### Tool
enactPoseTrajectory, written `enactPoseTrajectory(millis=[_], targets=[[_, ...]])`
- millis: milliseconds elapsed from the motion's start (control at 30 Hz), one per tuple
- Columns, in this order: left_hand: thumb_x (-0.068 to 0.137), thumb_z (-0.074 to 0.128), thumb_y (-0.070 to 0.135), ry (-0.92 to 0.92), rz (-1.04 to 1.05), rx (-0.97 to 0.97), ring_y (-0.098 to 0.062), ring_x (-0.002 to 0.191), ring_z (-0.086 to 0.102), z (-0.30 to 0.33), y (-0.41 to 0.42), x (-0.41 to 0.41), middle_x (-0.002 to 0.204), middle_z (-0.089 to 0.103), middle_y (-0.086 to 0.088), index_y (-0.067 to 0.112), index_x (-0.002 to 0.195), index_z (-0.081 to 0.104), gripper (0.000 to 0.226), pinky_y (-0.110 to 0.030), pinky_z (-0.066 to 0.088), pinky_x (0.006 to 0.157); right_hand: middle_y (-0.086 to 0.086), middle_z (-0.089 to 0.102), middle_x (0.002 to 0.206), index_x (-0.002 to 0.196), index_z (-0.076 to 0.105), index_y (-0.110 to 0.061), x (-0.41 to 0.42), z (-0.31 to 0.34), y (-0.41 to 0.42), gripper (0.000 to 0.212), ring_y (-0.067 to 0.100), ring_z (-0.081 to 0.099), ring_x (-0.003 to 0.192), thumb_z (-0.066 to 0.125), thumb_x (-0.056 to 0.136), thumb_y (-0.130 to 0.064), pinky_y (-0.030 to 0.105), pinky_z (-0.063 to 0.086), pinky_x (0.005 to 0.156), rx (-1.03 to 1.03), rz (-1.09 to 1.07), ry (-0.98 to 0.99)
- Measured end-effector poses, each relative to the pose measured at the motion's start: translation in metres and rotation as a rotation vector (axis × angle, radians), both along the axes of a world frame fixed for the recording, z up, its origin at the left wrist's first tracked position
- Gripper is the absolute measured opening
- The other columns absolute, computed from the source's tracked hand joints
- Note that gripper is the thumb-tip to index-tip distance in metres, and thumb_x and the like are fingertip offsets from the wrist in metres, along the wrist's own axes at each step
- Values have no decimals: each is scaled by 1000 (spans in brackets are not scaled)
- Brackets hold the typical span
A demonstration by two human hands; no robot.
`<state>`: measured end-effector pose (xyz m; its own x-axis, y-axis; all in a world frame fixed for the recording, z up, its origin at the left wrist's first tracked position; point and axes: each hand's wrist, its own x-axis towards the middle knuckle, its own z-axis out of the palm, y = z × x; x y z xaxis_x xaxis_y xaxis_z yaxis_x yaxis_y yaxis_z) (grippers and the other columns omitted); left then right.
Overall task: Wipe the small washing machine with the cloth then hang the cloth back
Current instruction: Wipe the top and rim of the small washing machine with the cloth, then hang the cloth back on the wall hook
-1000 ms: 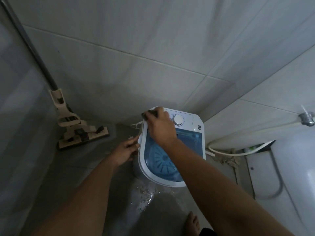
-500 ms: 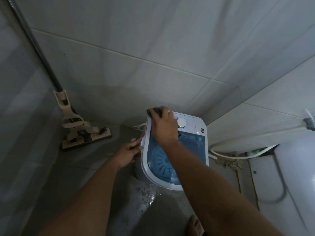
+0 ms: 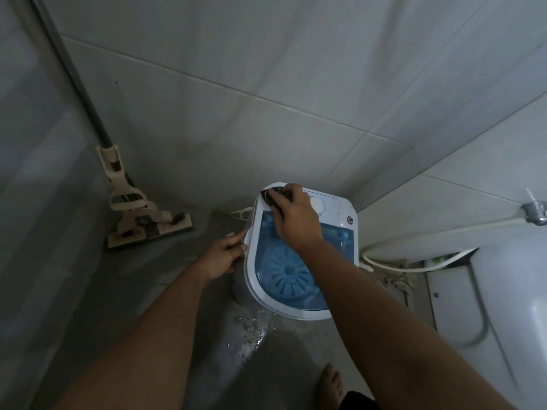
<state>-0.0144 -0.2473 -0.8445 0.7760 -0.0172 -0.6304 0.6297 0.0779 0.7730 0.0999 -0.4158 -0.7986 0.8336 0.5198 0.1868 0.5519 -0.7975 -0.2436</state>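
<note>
Fingers (image 3: 288, 193) of right hand (image 3: 294, 220) curled around dark cloth (image 3: 273, 197) on washing machine (image 3: 296, 309) back-left corner, left hand (image 3: 223, 255) gripping machine's left rim, 1 mop (image 3: 148, 223) leaning nearby

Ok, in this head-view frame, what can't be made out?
- Cloth: mostly hidden under the right hand; its size is unclear.
- Dial markings: too small, half covered by that hand.
- Left hand fingertips: hidden behind the washing machine rim.
- Where the cloth hangs: no hook in view.
- Mop handle: cut off by the top edge.
</note>
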Motion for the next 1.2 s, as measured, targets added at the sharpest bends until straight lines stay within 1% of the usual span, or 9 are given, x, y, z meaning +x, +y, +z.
enactPoseTrajectory(millis=[233, 467, 600, 667, 767, 900, 1033, 1100, 1200], targets=[[103, 53, 22, -4, -7, 32, -26, 119, 62, 3, -1, 0, 133, 64, -4, 44, 143, 48, 46, -44, 49, 98, 11, 54, 127, 133, 63, -22, -32, -6, -4, 37, 31, 53, 100, 54, 98, -30, 44, 54, 76, -2, 138, -7], [98, 55, 7, -6, -13, 29, -22, 97, 64, 25, -5, -7, 107, 71, -3, 45, 122, 60, 45, -33, 50, 82, 10, 54, 129, 135, 61, -26, -87, -10, -15, 39, 31, 54, 105, 52, 97, -32, 42, 54, 77, -16, 242, 80], [93, 58, -8, -60, 20, 126, -23, 106, 61, 50, -4, -24, 122, 67, -10, 14, 132, 61, 45, -31, 50, 91, 1, 53, 124, 131, 64, -31, -137, 3, -21, 36, 22, 56, 109, 57, 96, -33, 41, 54, 89, 131, 131, 375], [93, 57, -6, -55, 54, 166, -26, 102, 66, 76, -4, -29, 121, 70, -16, 11, 111, 70, 28, -31, 54, 91, 1, 55, 117, 130, 67, -28, -151, 29, -25, 34, 13, 56, 108, 63, 96, -27, 37, 49, 101, 294, 3, 491], [99, 49, 3, -61, 29, 62, -19, 90, 66, 150, -12, -42, 106, 71, -8, 13, 108, 70, 25, -23, 53, 67, 2, 60, 118, 127, 69, -28, -155, 82, -29, 35, 8, 57, 109, 69, 93, -20, 33, 44, 109, 521, -206, 495], [101, 50, 8, -183, -31, -40, -13, 82, 70, 241, -26, -61, 93, 71, -1, 21, 100, 67, 21, -27, 52, 70, 1, 63, 123, 124, 68, -30, -160, 168, -25, 35, 9, 62, 116, 71, 91, -20, 34, 48, 109, 724, -198, 482], [98, 55, 13, -370, 38, -45, -14, 84, 73, 321, -28, -78, 99, 73, -5, 15, 111, 69, 19, -35, 58, 82, 2, 60, 122, 128, 66, -26, -171, 251, -22, 40, 4, 60, 112, 74, 90, -17, 9, 43, 102, 756, -123, 342], [97, 60, 20, -449, 54, -55, -20, 94, 72, 358, -24, -88, 104, 74, -5, 16, 111, 69, 17, -41, 56, 91, 0, 59, 122, 128, 66, -27, -178, 291, -18, 39, 5, 59, 114, 74, 91, -20, 12, 42, 102, 781, -87, 288], [98, 61, 20, -558, 69, -8, -18, 93, 75, 406, -11, -102, 101, 77, -3, 16, 107, 70, 14, -37, 60, 84, 0, 59, 124, 128, 67, -29, -187, 341, -8, 33, 5, 59, 115, 65, 97, -19, 22, 45, 104, 843, -31, 276]])
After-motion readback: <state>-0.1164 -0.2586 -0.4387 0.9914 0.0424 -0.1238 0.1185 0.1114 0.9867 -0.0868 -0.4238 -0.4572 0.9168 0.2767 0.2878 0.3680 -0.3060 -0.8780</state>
